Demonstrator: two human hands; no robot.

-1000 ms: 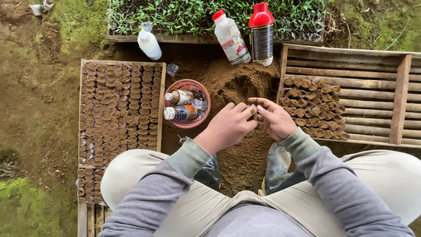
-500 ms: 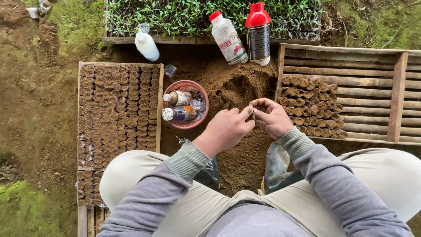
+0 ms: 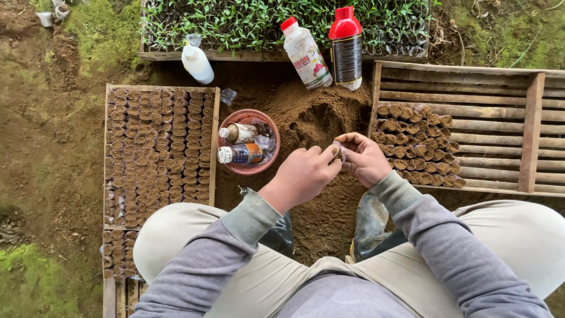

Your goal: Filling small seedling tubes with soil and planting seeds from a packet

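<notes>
Since a second ago, hardly any shift: left hand [image 3: 306,174] and right hand [image 3: 366,158] stay pinched together on a small soil pot [image 3: 338,151], over the soil heap [image 3: 318,118], 9 o'clock of the right crate [image 3: 471,126]. Pot unplaced yet.

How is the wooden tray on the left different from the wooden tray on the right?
The left tray is packed almost full with small soil-filled pots, while the right tray holds only a small cluster at its near-left corner. The right tray's bare wooden slats show across most of it; the left tray's bottom is hidden. Both are wooden, sit on the soil, and hold the same kind of brown pots.
</notes>
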